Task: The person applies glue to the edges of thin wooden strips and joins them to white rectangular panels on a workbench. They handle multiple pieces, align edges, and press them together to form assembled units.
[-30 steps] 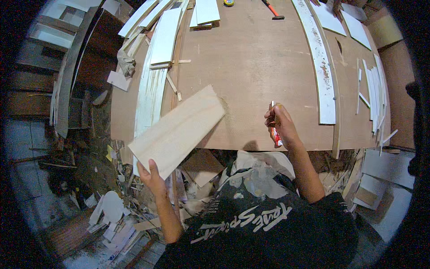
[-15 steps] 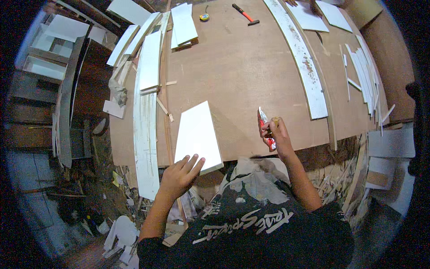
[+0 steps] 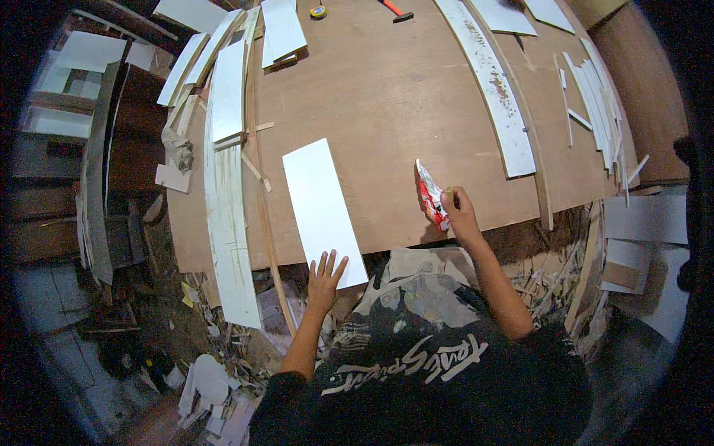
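Observation:
A white rectangular board [image 3: 323,201] lies at a slant on the brown worktable, its near end reaching the table's front edge. My left hand [image 3: 324,279] rests on that near end, fingers spread and palm down. To the right, a crumpled red and white plastic packet [image 3: 430,195] lies on the tabletop. My right hand [image 3: 462,212] is right beside the packet, with thumb and fingertips drawn together in a pinch. Whatever is between those fingertips is too small to make out.
Long white strips [image 3: 227,215] and a thin wooden batten [image 3: 269,223] run along the left. A hammer [image 3: 398,12] and a tape measure [image 3: 318,12] lie at the far side. A stained white plank [image 3: 494,93] and narrow strips [image 3: 595,104] are at right. Scrap wood [image 3: 547,271] covers the floor.
The white board has turned and now shows its full face. My left hand has shifted right, flatter on its near end. My right hand has come off the packet's middle to its side.

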Demonstrator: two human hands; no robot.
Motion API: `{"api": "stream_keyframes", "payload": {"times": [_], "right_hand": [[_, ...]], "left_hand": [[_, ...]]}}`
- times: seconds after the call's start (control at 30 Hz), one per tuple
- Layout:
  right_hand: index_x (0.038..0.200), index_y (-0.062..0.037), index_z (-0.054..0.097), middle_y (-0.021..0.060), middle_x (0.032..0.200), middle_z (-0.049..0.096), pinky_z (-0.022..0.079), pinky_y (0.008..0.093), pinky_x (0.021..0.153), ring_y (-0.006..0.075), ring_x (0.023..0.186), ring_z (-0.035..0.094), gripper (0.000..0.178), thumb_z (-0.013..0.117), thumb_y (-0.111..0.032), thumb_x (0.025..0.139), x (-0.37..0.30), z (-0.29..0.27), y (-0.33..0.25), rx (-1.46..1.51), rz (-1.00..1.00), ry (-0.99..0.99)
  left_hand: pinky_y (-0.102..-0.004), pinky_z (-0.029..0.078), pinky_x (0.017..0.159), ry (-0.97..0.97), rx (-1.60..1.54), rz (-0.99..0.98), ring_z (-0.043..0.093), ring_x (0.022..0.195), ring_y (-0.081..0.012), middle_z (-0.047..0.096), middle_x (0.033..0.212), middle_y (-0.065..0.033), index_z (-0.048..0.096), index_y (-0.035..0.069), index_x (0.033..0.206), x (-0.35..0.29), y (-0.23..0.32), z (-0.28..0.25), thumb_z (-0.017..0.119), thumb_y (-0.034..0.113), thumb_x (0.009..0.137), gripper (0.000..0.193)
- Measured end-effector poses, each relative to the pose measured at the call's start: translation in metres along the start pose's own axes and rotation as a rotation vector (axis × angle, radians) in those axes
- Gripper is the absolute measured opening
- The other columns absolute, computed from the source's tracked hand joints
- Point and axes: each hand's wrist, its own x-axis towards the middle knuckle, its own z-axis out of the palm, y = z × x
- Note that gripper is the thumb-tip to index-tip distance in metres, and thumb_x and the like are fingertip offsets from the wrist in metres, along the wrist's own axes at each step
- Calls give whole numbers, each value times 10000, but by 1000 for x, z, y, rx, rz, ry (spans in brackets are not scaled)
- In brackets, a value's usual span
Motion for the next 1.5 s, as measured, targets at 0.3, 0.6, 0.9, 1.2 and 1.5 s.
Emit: {"api": "stream_keyframes", "payload": {"times": [0.3,0.6,0.9,1.2,1.5], "right_hand": [[1275,0,630,56,1017,679,516,285,812,114,910,624,448,682,-349,998,8,-29,13,-66,28,-145],[1417,-7,514,90,1117,697,548,333,896,157,991,665,603,544,-474,1036,-21,-45,-36,401,137,-266],[1406,-39,564,110,1208,705,535,344,933,171,999,668,588,490,-508,1058,-44,-86,-60,324,74,-124],[1368,-26,602,99,1167,705,530,320,911,154,978,645,526,539,-446,1058,-37,-95,-87,198,-105,-90],[1326,3,594,103,1180,671,527,351,965,181,1093,656,767,618,-646,918,-62,-64,-152,315,-218,-334]], "left_hand": [[-611,179,1210,31,-165,-192,196,1557,-362,191,1691,-177,253,205,1628,15,-3,55,841,313,744,1067],[-507,337,1135,344,-928,-186,455,1350,-401,459,1471,-253,392,-31,1464,197,130,6,854,466,739,992],[-458,516,902,284,-1201,-597,674,1032,-337,681,1128,-179,577,21,1187,302,207,-10,743,273,904,414],[-297,515,820,262,-1711,18,615,900,-116,663,1005,-43,597,4,1219,203,190,-116,644,329,1016,385],[-257,474,678,345,-1632,67,573,770,-74,644,858,4,663,-18,1102,115,189,-220,596,726,876,780]]}}
